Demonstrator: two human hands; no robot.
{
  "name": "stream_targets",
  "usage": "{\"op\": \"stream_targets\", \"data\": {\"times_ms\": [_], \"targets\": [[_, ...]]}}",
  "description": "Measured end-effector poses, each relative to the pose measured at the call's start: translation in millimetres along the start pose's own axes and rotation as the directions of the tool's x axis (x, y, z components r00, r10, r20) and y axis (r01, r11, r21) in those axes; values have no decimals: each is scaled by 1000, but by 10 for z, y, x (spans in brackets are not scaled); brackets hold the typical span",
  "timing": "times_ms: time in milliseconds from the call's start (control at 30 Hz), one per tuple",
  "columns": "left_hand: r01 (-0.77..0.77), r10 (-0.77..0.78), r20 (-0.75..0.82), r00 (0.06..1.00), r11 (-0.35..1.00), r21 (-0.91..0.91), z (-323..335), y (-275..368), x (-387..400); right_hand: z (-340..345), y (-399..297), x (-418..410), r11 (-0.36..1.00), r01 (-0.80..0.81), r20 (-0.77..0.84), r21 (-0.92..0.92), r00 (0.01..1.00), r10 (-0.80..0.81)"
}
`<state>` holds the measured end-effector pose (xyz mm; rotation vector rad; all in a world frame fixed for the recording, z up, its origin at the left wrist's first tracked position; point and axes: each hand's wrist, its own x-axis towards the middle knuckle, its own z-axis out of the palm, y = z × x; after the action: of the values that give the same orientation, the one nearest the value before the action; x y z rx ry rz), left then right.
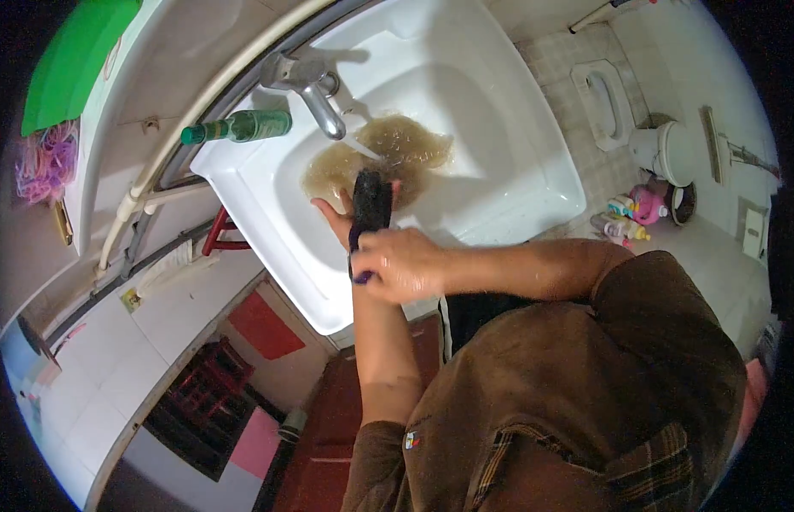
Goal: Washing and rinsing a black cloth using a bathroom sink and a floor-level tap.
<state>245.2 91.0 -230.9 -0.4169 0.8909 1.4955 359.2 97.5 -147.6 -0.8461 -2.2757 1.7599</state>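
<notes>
A long black item with a purple edge (373,201) lies over the palm side of my left hand (336,221); whether it is a brush or a cloth cannot be told. My right hand (397,265) is shut on its near end, with a purple bit showing below the fingers. Spread fingers of my left hand show on both sides of the item, and its palm is hidden. Both hands are over a white ceramic washbasin (493,211). Water streams from the chrome tap (323,112) into murky brown water (397,144) just beyond the item.
A green glass bottle (259,126) lies on the basin's left rim. Purple and pink bands (48,160) hang from a shelf at upper left. Right of the basin are a squat toilet (605,105), a white bucket (672,153) and several plastic bottles (646,203) on the floor.
</notes>
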Motion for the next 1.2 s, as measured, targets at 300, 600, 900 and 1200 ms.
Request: {"op": "stream_targets", "data": {"times_ms": [300,600,900,1200], "targets": [[57,-66,229,971,997,44,-182,-139,334,153,599,594,910,85,-518,-405,799,-305],[-191,197,16,980,926,324,-232,-26,426,-796,1573,774,770,-305,-506,-560,862,-26],[81,117,270,956,-987,141,-441,-117,544,-486,2155,488,337,110,29,-935,971,-236],[3,-36,132,991,970,244,-317,-88,454,-226,1125,514,987,-147,-204,-64,970,132]]}}
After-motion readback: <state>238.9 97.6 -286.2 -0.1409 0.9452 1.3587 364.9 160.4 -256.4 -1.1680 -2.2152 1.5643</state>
